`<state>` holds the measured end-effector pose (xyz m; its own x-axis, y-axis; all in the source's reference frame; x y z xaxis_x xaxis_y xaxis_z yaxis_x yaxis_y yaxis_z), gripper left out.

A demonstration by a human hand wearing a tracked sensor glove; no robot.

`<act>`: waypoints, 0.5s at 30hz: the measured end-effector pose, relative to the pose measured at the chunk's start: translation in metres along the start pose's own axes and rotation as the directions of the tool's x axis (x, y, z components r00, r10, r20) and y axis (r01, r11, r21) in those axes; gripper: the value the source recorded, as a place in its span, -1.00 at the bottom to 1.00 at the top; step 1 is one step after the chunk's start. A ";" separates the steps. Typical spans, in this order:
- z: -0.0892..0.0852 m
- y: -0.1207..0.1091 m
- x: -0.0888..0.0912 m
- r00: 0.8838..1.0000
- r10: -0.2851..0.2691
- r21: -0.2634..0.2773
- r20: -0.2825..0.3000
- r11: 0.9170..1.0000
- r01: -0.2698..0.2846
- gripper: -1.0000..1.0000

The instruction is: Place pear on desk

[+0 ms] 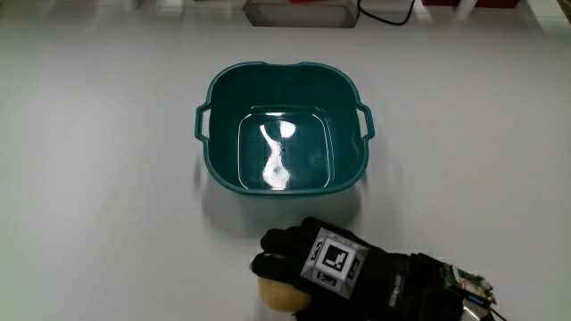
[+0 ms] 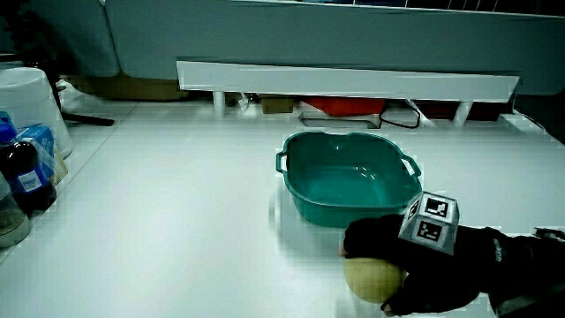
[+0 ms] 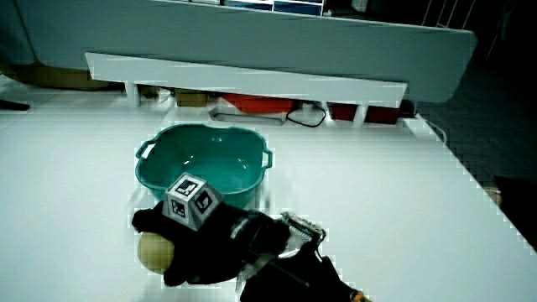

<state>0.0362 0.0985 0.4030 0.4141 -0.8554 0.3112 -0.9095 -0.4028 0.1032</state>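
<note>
A pale yellow pear (image 1: 278, 294) (image 2: 371, 279) (image 3: 154, 250) rests low at the table surface, nearer to the person than the teal basin (image 1: 223, 85) (image 2: 298, 204) (image 3: 151, 181). The gloved hand (image 1: 312, 263) (image 2: 397, 256) (image 3: 197, 243) lies over the pear with its fingers curled around it. The patterned cube on the hand's back faces up. The basin holds nothing but a glare on its floor. Whether the pear touches the table I cannot tell.
A low white partition (image 2: 344, 79) (image 3: 243, 74) runs along the table edge farthest from the person, with a cable and red items by it. A dark bottle (image 2: 26, 177), a blue carton and a white container (image 2: 31, 93) stand at the table's edge in a side view.
</note>
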 end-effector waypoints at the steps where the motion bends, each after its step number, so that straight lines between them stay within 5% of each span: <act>1: -0.004 0.000 -0.001 1.000 -0.006 -0.030 0.010 1.000 0.006 0.00; 3: -0.008 0.001 -0.002 1.000 -0.005 0.016 0.026 1.000 0.005 0.00; 4: -0.011 0.002 -0.003 0.982 0.006 -0.178 0.191 0.984 0.029 0.00; 5: -0.014 0.002 -0.003 1.000 -0.005 -0.001 0.027 1.000 0.005 0.00; 7: -0.018 0.003 -0.004 0.999 -0.005 0.000 0.031 1.000 0.005 0.00; 8: -0.022 0.003 -0.004 0.999 -0.008 -0.062 0.033 0.998 0.010 0.00; 9: -0.023 0.004 -0.005 0.993 -0.001 -0.142 0.115 0.990 0.017 0.00; 10: -0.026 0.004 -0.005 0.996 -0.005 -0.129 0.084 0.992 0.016 0.00; 11: -0.025 0.003 -0.004 1.000 -0.005 0.006 0.027 1.000 0.005 0.00; 12: -0.026 0.003 -0.004 1.000 -0.009 -0.036 0.029 0.999 0.010 0.00; 13: -0.026 0.003 -0.004 0.992 -0.007 -0.147 0.122 0.989 0.025 0.00; 14: -0.025 0.004 -0.004 1.000 -0.013 -0.037 0.001 0.999 0.013 0.00; 15: -0.026 0.004 -0.003 1.000 -0.014 -0.047 0.027 0.999 0.015 0.00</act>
<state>0.0304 0.1084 0.4273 0.4277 -0.8582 0.2838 -0.9038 -0.4000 0.1523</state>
